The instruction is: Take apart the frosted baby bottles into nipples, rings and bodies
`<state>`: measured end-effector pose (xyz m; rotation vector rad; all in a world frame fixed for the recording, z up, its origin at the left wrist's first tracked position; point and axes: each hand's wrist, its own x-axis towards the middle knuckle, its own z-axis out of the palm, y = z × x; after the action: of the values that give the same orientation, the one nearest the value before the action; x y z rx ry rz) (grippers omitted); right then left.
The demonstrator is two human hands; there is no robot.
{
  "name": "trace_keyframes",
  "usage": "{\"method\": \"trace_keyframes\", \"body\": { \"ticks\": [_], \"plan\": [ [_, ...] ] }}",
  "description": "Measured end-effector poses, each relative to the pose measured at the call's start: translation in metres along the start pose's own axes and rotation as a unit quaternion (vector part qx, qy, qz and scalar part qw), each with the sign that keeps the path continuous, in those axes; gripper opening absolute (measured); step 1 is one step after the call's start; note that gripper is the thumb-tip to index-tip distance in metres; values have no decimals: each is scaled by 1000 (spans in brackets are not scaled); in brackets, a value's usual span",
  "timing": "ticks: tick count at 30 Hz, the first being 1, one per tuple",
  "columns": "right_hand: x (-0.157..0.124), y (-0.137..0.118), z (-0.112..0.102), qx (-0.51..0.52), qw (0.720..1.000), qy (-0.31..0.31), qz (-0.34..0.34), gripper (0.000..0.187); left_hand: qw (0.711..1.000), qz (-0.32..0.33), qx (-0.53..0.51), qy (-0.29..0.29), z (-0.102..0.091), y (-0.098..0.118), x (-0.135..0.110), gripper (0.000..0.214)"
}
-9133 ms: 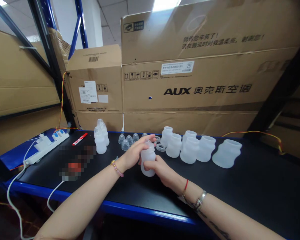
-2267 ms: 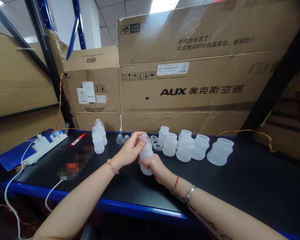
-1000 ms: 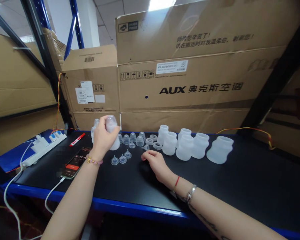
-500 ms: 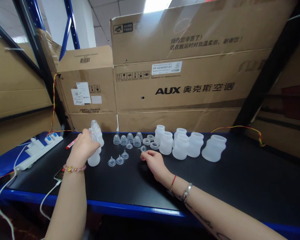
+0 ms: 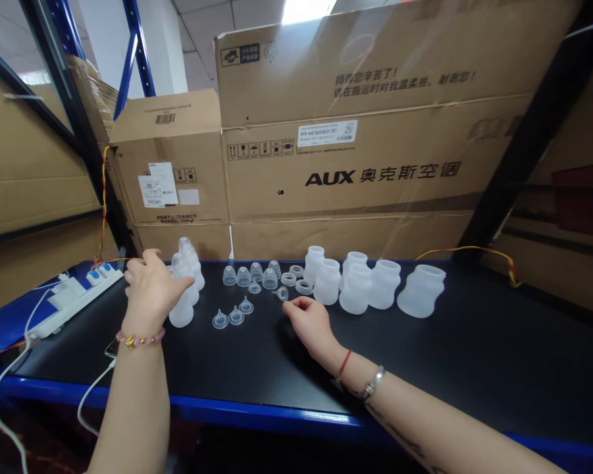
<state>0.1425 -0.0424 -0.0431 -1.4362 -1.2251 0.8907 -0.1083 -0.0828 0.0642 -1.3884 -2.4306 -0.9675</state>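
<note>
My left hand (image 5: 149,289) hovers over a capped translucent bottle (image 5: 180,313) standing on the black mat (image 5: 257,365). Its fingers are spread and the thumb still lies across the bottle's top. Two more capped bottles (image 5: 191,262) stand just behind it. My right hand (image 5: 310,320) rests on the mat with fingers curled and nothing visible in them. Its fingertips lie close to a small clear nipple (image 5: 282,293). Three more nipples (image 5: 235,317) lie between my hands. Behind these are several dome caps (image 5: 243,276) and white rings (image 5: 305,287).
Several open bottle bodies (image 5: 354,290) stand in a row at the back right, the largest (image 5: 421,291) at the end. A white power strip (image 5: 76,295) and its cable (image 5: 89,397) lie at the left, with a phone (image 5: 110,348) under my wrist. Cardboard boxes (image 5: 375,158) wall the back.
My left hand carried the capped bottle leftwards, set it down by the other capped bottles and has loosened its grip. My right hand let go of the bottle and stayed on the mat.
</note>
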Motion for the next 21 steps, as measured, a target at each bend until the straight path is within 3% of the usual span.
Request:
{"method": "trace_keyframes", "body": {
  "ticks": [3,5,8,13,17,21],
  "plan": [
    [0,2,-3,-48,999,17,-13,9,983,82,-89,135,6,12,-3,64],
    [2,2,-4,-68,997,41,-22,18,957,183,-164,153,18,24,-3,44],
    [4,2,-5,-110,992,53,-38,25,923,315,-218,28,43,43,-9,26],
    [2,-1,-7,-238,967,28,-81,28,886,397,-160,-181,82,67,-33,35],
    [5,-6,-6,-301,949,29,-89,33,852,432,-111,-274,105,81,-50,56],
    [8,-12,-5,-334,937,46,-91,36,840,448,-56,-301,121,94,-54,53]
  ]
}}
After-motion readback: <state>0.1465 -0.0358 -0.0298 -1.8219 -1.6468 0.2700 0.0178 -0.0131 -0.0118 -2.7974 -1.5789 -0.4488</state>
